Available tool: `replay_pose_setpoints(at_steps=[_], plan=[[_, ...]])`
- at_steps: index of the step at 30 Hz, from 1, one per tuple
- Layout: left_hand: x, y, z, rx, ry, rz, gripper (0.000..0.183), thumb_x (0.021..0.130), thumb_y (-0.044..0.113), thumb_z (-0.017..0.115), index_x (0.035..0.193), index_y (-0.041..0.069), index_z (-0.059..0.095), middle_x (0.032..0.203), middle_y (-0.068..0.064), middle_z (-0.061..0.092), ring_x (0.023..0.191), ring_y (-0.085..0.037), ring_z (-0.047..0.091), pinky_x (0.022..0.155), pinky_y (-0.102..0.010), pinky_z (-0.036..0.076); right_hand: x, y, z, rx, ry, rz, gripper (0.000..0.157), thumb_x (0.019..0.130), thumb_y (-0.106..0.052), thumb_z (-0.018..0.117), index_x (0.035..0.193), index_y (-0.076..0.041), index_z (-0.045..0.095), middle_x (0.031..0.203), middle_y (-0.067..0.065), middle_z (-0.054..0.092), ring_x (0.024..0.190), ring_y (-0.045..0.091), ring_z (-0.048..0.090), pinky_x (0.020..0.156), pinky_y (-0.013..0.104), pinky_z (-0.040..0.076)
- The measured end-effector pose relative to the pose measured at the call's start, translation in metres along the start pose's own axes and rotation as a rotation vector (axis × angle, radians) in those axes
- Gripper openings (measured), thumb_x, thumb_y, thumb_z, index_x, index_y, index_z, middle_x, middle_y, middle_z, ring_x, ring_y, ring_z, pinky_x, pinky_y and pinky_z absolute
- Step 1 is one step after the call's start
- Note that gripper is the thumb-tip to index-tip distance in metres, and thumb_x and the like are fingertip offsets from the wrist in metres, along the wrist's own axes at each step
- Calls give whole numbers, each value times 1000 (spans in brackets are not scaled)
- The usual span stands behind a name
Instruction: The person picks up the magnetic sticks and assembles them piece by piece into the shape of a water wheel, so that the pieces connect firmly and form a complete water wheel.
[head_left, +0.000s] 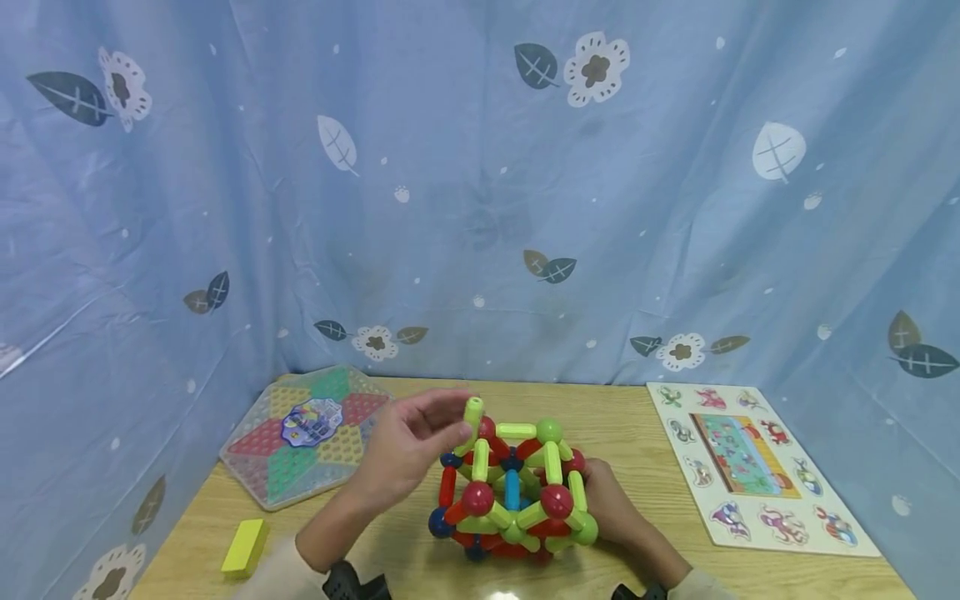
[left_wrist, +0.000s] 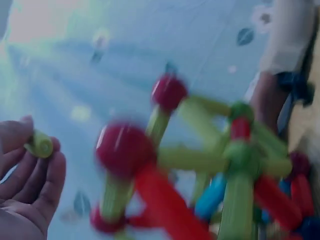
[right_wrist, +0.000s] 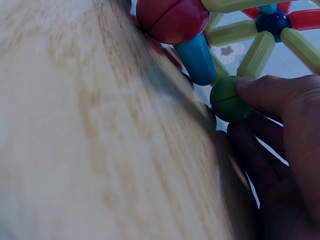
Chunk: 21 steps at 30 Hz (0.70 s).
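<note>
On the table stands a frame of magnetic rods and balls (head_left: 512, 490), with red, blue and green balls joined by yellow-green, red and light blue rods. My left hand (head_left: 401, 450) is at the frame's upper left and pinches a yellow-green magnetic rod (head_left: 473, 412) between thumb and fingers. In the left wrist view this rod (left_wrist: 42, 145) is apart from the frame, its end facing the camera. At the frame's right side, my right hand (head_left: 611, 500) is partly hidden behind it. The right wrist view has its thumb and fingers gripping a green ball (right_wrist: 229, 100) low on the frame.
A hexagonal board with coloured triangles (head_left: 277, 417) lies at the left, a round label on it. In front of it is a yellow block (head_left: 245, 546). A sea-animal puzzle board (head_left: 750, 467) lies at the right. Behind the table hangs a blue patterned curtain (head_left: 465, 192).
</note>
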<state>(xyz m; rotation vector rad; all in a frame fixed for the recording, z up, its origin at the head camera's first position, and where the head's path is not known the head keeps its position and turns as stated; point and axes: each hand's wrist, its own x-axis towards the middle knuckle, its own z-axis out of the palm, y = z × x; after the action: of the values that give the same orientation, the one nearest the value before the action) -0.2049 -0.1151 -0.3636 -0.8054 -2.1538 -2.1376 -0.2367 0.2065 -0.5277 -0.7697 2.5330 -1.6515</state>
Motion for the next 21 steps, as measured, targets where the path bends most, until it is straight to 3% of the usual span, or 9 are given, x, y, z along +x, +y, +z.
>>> replay_pose_setpoints(at_steps=[4, 6, 9, 13, 15, 21], plan=[[-10, 14, 34, 221, -113, 202, 29, 100, 7, 80, 129, 7, 78, 117, -9, 82, 99, -10, 77, 77, -29, 66, 0, 0, 0, 2, 13, 7, 23, 99, -21, 83, 121, -14, 82, 109, -2, 82, 100, 6, 75, 88, 25, 63], [-13, 15, 45, 365, -148, 305, 28, 98, 9, 83, 126, 9, 80, 115, -3, 83, 97, -7, 75, 74, -27, 64, -1, 0, -1, -11, 22, 6, 24, 98, -22, 84, 120, -13, 81, 106, -2, 82, 97, 5, 74, 87, 25, 63], [-15, 12, 53, 530, -210, 391, 30, 96, 6, 85, 125, 9, 80, 115, -2, 82, 86, -1, 69, 66, -14, 57, -2, -1, -1, -20, 29, 1, 26, 97, -23, 86, 118, -10, 81, 103, -1, 82, 95, 4, 74, 86, 25, 62], [-18, 6, 53, 708, -294, 412, 33, 96, 7, 85, 128, 8, 79, 119, -3, 80, 93, -3, 71, 78, -7, 54, -2, -1, -1, 2, 24, 20, 28, 94, -23, 88, 119, -10, 81, 104, 0, 82, 96, 4, 74, 87, 24, 62], [-19, 4, 53, 776, -315, 412, 33, 96, 9, 86, 128, 8, 79, 121, -2, 79, 104, -9, 74, 87, -9, 55, -2, -1, -1, 9, 22, 30, 29, 94, -23, 88, 120, -10, 81, 105, 0, 83, 98, 4, 75, 88, 24, 62], [-20, 3, 52, 843, -339, 449, 32, 98, 10, 84, 129, 9, 78, 122, -1, 78, 110, -10, 73, 95, -15, 57, -3, -3, -1, 4, 24, 8, 29, 96, -21, 86, 121, -7, 80, 105, 2, 82, 98, 3, 74, 88, 24, 62]])
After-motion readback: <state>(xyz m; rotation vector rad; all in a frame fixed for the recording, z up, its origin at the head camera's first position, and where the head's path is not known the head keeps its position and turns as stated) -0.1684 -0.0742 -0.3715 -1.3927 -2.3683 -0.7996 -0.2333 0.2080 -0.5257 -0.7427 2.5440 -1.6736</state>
